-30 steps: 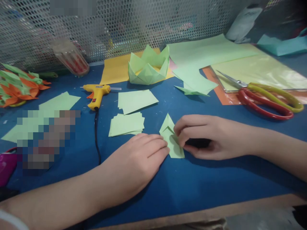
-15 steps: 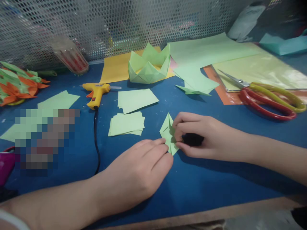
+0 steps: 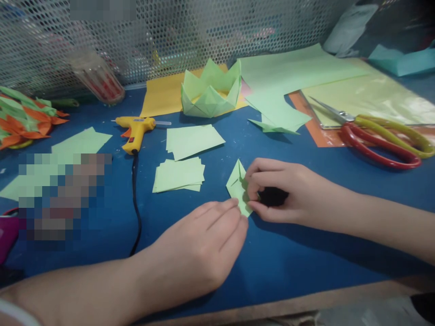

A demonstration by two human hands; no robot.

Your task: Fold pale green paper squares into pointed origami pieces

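A folded piece of light green paper (image 3: pixel 237 178), pointed at its far end, lies on the blue tabletop (image 3: pixel 292 258). Creases and folded-in flaps show on its face. My left hand (image 3: pixel 209 242) presses its bent fingers on the near-left part; its thumb is hidden. From the other side, my right hand (image 3: pixel 282 192) grips the right edge, thumb below and fingers curled above. Two small stacks of green paper rectangles, a far stack (image 3: pixel 193 141) and a near stack (image 3: pixel 178 175), lie just beyond my left hand.
A yellow glue gun (image 3: pixel 136 131) with a black cord lies left. Behind stands a folded green paper ring with points (image 3: pixel 210 93). Scissors (image 3: pixel 380 136) rest on packaged paper (image 3: pixel 367 97) at right. A jar (image 3: pixel 98 79) and metal mesh (image 3: pixel 163 36) are at the back.
My left hand's fingers have shifted slightly to the right and forward over the near part of the folded paper. My right hand keeps its grip in almost the same place.
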